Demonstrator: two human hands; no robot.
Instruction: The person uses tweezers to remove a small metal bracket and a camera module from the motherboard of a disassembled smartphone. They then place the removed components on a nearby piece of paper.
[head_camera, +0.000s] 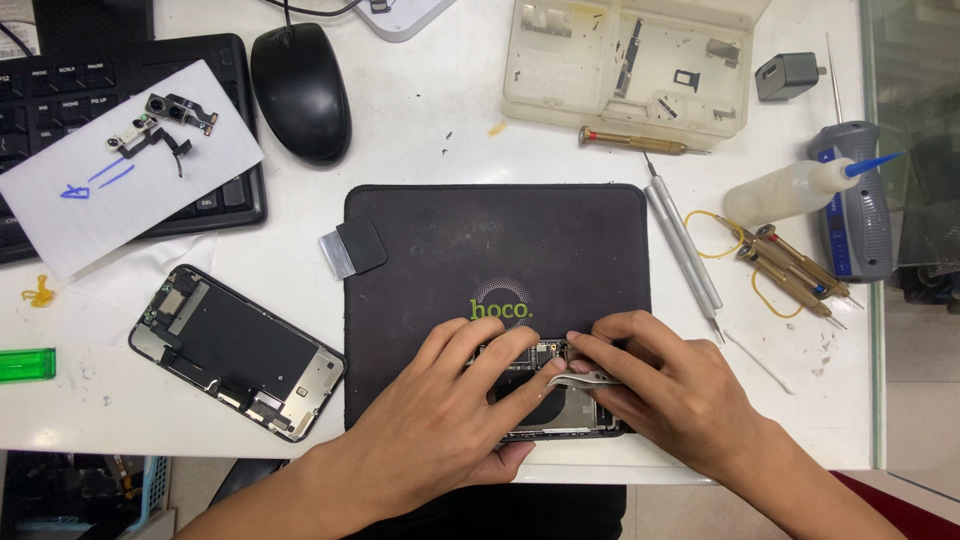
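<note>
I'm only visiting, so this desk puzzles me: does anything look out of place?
Yes: a sheet of paper carrying small camera parts lies askew over the keyboard, covering keys. A detached phone screen panel lies tilted, inner side up, left of the mat.

Bright, even overhead light, soft shadows, sharp focus, slight edge distortion.

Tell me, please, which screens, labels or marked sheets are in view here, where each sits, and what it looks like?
Detached phone screen: left of the black mat, face down, dark rectangle with metal backing.
Paper sheet: lying on the keyboard, white, blue pen marks, small camera parts on it.
Mat logo: mat centre, green lettering above the left hand and right hand.
</note>
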